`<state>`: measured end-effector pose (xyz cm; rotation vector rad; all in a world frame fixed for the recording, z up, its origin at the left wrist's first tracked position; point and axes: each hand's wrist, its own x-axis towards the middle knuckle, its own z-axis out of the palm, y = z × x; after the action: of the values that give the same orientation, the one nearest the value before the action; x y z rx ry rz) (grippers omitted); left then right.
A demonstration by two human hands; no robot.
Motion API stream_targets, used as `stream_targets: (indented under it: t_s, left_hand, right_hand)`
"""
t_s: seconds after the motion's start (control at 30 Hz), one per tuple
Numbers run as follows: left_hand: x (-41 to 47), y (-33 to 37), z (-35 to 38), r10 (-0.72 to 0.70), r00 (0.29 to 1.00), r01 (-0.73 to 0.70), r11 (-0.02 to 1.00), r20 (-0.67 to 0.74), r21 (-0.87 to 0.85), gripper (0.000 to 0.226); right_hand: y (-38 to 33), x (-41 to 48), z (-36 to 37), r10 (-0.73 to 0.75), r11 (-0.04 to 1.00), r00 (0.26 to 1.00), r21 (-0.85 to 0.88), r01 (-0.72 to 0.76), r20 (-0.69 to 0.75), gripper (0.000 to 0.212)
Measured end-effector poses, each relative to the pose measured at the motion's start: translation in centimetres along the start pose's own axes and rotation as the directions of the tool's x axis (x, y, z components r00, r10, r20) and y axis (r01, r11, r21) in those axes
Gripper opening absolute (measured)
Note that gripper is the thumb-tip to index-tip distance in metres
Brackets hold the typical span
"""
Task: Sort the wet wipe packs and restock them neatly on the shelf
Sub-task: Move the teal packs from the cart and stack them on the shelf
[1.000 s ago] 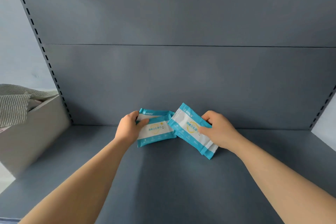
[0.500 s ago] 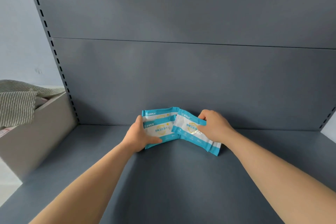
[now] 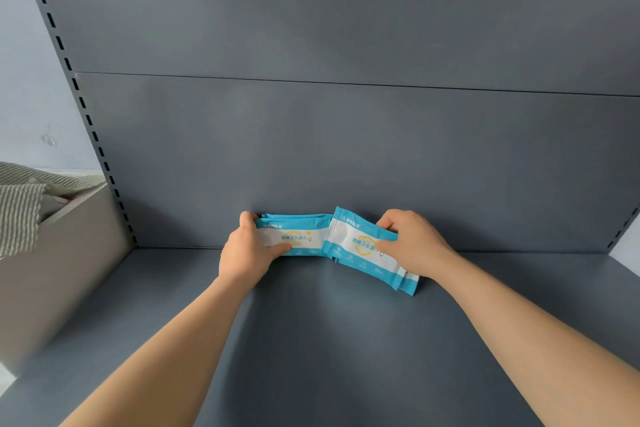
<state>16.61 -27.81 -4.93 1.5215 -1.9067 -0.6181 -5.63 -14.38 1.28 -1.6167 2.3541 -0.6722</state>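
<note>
Far left: open-topped beige box [image 3: 52, 288] holding grey-and-white striped cloth [image 3: 17, 215] draped over its rim; pale blue wall [image 3: 31, 97] behind, bearing 1 small mark.

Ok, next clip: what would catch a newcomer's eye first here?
Two bunches of blue-and-white wipe packs, mid-frame at the back of the grey shelf. The left hand grips the level bunch; the right hand grips the tilted bunch, which overlaps the other's end. A beige box holding striped cloth stands far left.

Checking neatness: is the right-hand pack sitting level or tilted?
Tilted. The right pack slopes down to the right, overlapping the level left pack; right hand grips it.
</note>
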Motion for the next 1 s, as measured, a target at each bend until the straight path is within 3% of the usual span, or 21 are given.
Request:
stream_targets:
  t_s: [0.1, 0.23, 0.37, 0.47, 0.6, 0.7, 0.77, 0.87, 1.0]
  left_hand:
    - [-0.1, -0.1, 0.1, -0.022, 0.999, 0.024, 0.995, 0.031, -0.094, 0.067]
    - [-0.5, -0.3, -0.5, -0.036, 0.999, 0.035, 0.975, 0.0, -0.218, 0.046]
    - [-0.7, -1.1, -1.6, -0.007, 0.991, -0.026, 0.971, -0.136, -0.239, 0.023]
    - [-1.2, -1.3, -2.1, 0.031, 0.999, -0.037, 0.93, -0.023, -0.366, 0.017]
    - [-2.2, -0.9, -1.7, 0.109, 0.986, -0.057, 0.932, 0.126, -0.358, 0.01]
    - [-2.5, -0.3, -1.1, 0.132, 0.974, -0.065, 0.942, 0.183, -0.33, 0.023]
    - [-2.6, 0.2, -0.7, 0.141, 0.969, -0.069, 0.943, 0.203, -0.327, 0.029]
    - [-2.6, 0.9, -0.4, 0.13, 0.968, -0.053, 0.941, 0.213, -0.333, 0.027]
    - [-2.4, 0.3, -0.7, 0.099, 0.972, -0.006, 0.916, 0.213, -0.401, 0.029]
  right_hand:
    - [-0.2, 0.2, -0.4, -0.017, 0.999, 1.0, 0.049, 0.016, 0.022, 0.012]
    - [-1.4, 0.8, 0.2, -0.097, 0.984, 0.994, 0.152, 0.089, 0.047, 0.015]
    - [-3.4, 2.2, 2.0, -0.267, 0.962, 0.962, 0.067, 0.264, 0.053, 0.014]
    - [-3.5, 3.0, 2.8, -0.329, 0.943, 0.943, -0.029, 0.33, 0.044, 0.016]
    - [-2.0, 2.5, 3.2, -0.24, 0.964, 0.967, -0.142, 0.227, -0.084, 0.023]
    - [-0.4, 1.7, 3.4, -0.095, 0.992, 0.981, -0.097, 0.079, -0.172, 0.035]
    - [0.4, 1.5, 3.7, -0.011, 1.0, 0.989, 0.0, 0.011, -0.146, 0.045]
    - [0.6, 1.4, 4.6, -0.013, 0.984, 0.996, 0.174, 0.027, -0.085, 0.042]
    - [-0.6, 1.2, 5.4, -0.066, 0.975, 0.994, 0.207, 0.083, -0.088, 0.035]
